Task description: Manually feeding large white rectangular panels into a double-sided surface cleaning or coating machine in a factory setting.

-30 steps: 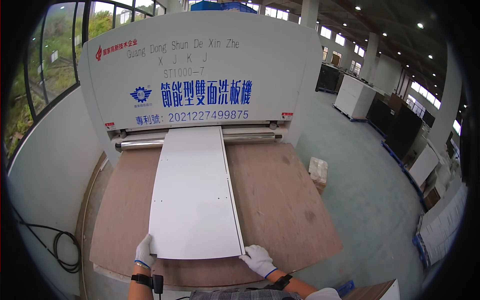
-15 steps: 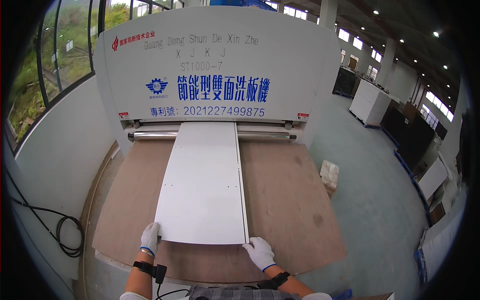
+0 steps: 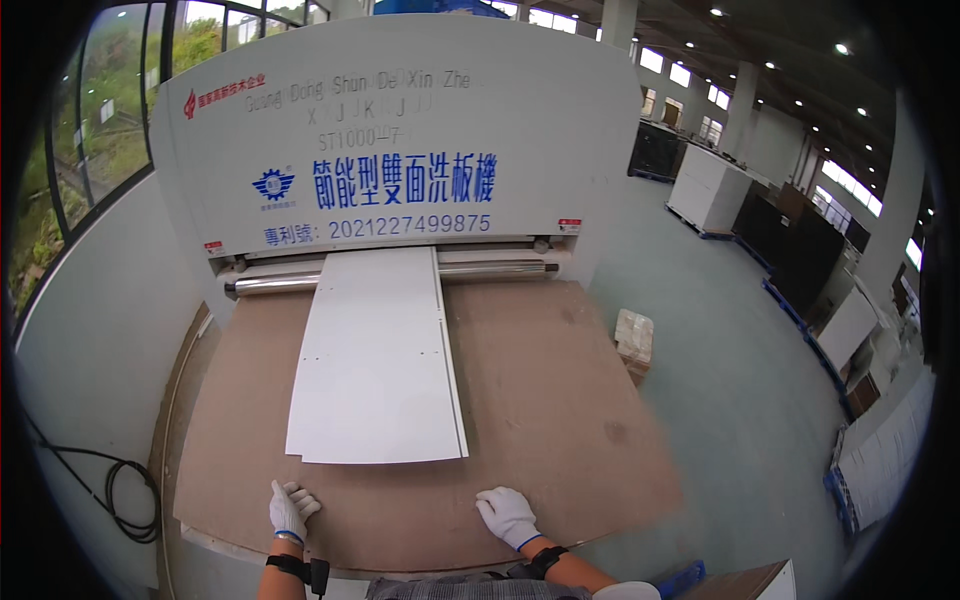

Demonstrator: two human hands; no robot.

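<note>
A long white panel [image 3: 375,370] with a groove along its right side and small drilled holes lies on a brown board table [image 3: 560,400]. Its far end sits under the metal roller [image 3: 500,270] of a large white machine [image 3: 400,120]. My left hand [image 3: 290,510], in a white glove, is just short of the panel's near left corner, with fingers apart and nothing in them. Also gloved in white, my right hand [image 3: 508,517] rests over the table to the right of the near edge. Its fingers are loosely bent and empty, apart from the panel.
Windows [image 3: 105,120] line the left wall, with a coiled black cable [image 3: 130,500] below. A wrapped block [image 3: 634,338] stands on the floor right of the table. Farther right are stacked panels [image 3: 790,250] on blue pallets. A board corner [image 3: 750,580] shows at the lower right.
Both hands have let go of the panel's near corners and drawn back toward me. The panel has slid farther into the machine. My view has shifted slightly right.
</note>
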